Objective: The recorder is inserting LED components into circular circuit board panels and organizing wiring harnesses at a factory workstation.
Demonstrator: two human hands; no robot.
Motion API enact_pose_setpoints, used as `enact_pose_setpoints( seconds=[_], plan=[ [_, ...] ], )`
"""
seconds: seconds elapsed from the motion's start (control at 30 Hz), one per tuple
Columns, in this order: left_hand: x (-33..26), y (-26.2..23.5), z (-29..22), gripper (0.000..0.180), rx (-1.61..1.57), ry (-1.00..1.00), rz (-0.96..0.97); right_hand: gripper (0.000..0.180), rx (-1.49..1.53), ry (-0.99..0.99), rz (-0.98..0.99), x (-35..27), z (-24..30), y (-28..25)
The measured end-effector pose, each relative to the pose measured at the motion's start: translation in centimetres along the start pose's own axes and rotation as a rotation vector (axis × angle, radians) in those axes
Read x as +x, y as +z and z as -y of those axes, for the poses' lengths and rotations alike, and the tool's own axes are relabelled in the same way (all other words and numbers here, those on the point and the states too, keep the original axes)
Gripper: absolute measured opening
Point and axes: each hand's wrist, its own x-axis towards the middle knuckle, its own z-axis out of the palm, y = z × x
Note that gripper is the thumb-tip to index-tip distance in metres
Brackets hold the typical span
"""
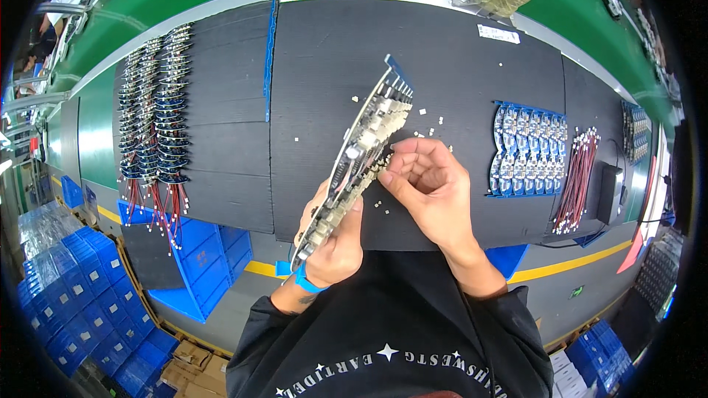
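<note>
Left hand (333, 239) grips one long, narrow panel of bare circuit boards (359, 155), tilted above the black matte surface (457, 81). Right hand (428, 184), fingers curled, pinches at the panel's edge, seemingly on a small white piece. Similar white bits (431, 127), too many and small to count, dot the surface.

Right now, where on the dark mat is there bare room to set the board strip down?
Bare: the black mat between the blue divider strip and blue circuit-board panel. Crowded: the left stacks of wired boards, the red wire bundle, and white bits around the hands.
</note>
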Motion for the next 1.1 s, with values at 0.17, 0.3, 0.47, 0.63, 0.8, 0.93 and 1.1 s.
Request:
enact_pose_setpoints(
  seconds=[0.17,0.3,0.47,0.63,0.8,0.93,1.1],
  plan=[
    [0.2,0.5,-0.3,0.028,0.024,0.064,0.049,0.032,0.131,0.0,-0.024,-0.2,0.1,1.0],
    [0.4,0.3,-0.2,0.029,0.06,0.063,0.066,0.03,0.059,0.038,0.038,-0.3,0.3,0.5],
    [0.4,0.2,0.1,0.029,0.04,0.032,0.047,0.028,0.021,-0.003,0.005,-0.2,0.3,0.7],
    [0.1,0.4,0.0,0.036,0.008,0.07,0.078,0.027,0.087,-0.03,-0.026,0.1,-0.2,1.0],
    [-0.2,0.5,0.5,0.035,0.058,0.073,0.042,0.027,0.032,-0.042,0.025,-0.1,-0.2,0.5],
    [0.3,0.8,0.1,0.035,0.076,0.078,0.059,0.028,0.065,-0.055,0.005,-0.5,0.4,1.2],
    [0.4,0.8,0.0,0.035,0.04,0.073,0.067,0.031,0.144,-0.045,0.012,-0.5,0.7,1.8]
  ],
)
